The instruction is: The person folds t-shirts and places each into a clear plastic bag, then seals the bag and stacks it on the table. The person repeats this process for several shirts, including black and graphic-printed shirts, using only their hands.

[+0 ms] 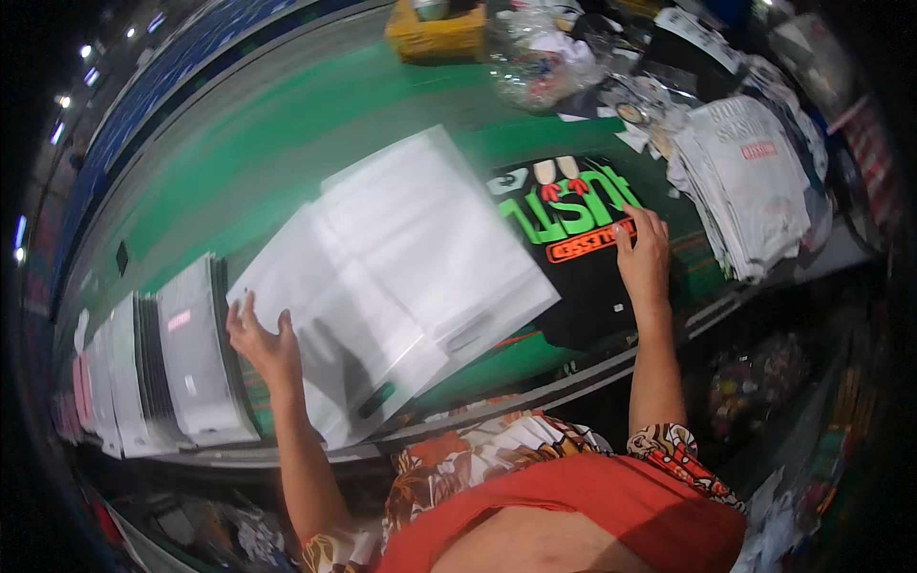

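Observation:
White, slightly see-through sheets with slot-shaped handle holes lie overlapping in front of me on the green table. My left hand is over their left edge, thumb and fingers spread; any contact with the sheet is hard to make out. To the right is a black fabric piece, flat and partly covered by the sheets, bearing a bright green and orange print. My right hand rests at the right end of this print, thumb and forefinger apart, and nothing shows between them.
Neat stacks of folded grey and white garments line the table's left end. A pile of light printed fabric pieces sits at the right. Clear plastic bags and a yellow taped container are along the far side. The green table has a metal-coloured front edge.

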Tool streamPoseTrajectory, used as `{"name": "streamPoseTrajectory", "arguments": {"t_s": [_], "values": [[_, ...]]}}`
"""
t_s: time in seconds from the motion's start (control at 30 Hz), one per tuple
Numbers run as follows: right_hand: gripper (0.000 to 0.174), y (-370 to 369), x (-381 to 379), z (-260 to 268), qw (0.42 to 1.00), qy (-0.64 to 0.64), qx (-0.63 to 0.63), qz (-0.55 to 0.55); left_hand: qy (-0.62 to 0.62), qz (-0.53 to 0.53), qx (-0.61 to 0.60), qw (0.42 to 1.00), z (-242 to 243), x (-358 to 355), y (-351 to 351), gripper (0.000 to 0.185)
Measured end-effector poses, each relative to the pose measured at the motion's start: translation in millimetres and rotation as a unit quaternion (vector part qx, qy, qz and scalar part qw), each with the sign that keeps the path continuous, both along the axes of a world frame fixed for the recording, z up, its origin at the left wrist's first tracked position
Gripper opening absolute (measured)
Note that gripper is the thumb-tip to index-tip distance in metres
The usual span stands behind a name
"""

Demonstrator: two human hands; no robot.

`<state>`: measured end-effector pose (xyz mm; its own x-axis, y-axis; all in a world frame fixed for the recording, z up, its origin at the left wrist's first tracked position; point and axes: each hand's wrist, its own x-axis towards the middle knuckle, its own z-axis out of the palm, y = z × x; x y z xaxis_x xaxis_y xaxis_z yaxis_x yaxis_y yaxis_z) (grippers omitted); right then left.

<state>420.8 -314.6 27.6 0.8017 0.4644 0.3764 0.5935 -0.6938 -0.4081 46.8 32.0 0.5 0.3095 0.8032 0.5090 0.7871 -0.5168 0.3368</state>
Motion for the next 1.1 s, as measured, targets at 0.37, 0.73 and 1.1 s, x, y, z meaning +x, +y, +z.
{"name": "streamPoseTrajectory", "arguments": {"t_s": [0.37,0.73,1.1], "values": [[0.056,-44,9,-36,0.993,-0.029,-0.101,-0.048,-0.039,-0.451,-0.119,0.884,9,283,-94,0.018],[0.058,-56,16,-48,0.999,0.013,-0.027,-0.024,0.136,-0.46,-0.34,0.809,18,362,-85,0.039],[0.113,-93,78,-58,0.932,0.201,0.283,0.104,-0.042,-0.735,0.03,0.676,121,279,-209,0.024]]}}
